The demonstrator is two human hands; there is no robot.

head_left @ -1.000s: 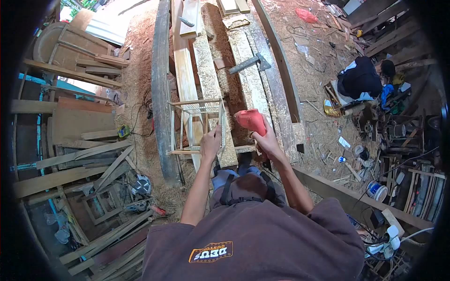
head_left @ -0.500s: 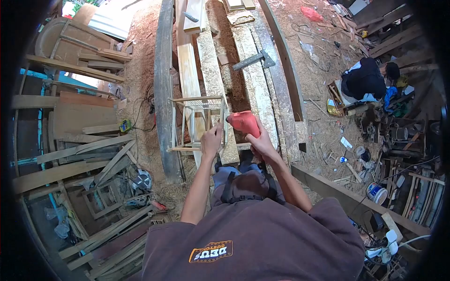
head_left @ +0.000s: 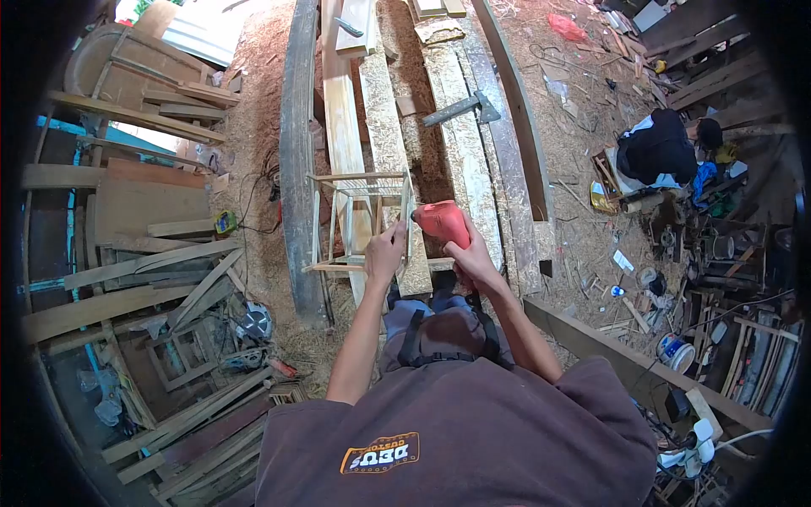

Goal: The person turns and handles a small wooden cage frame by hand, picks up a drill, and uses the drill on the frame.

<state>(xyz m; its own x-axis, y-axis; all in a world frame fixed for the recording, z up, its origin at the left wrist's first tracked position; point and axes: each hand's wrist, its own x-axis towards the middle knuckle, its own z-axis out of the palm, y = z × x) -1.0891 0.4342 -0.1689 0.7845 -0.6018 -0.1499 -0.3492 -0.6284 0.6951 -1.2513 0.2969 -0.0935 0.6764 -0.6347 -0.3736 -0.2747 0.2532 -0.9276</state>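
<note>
A small box-shaped frame of thin wooden slats and bars (head_left: pixel 359 176) rests on the planks in front of me. My left hand (head_left: pixel 385 256) is closed around its near right upright. In my right hand (head_left: pixel 475 258) is a red power drill (head_left: pixel 443 224), its handle wrapped by my fingers. The drill's dark nose points left at the frame's right side, close to the upright above my left fingers. Whether a bit touches the wood is too small to tell.
Long planks (head_left: pixel 460 160) strewn with shavings run away from me. On them lie a hatchet (head_left: pixel 456 111) and, farther off, a knife (head_left: pixel 348 28). Scrap boards (head_left: pixel 127 270) are piled at left. A person in dark clothes (head_left: pixel 657 148) crouches at right. A long beam (head_left: pixel 625 351) slants at lower right.
The whole view has shifted slightly. Both hands, the drill and the wooden frame keep nearly the same places relative to each other.
</note>
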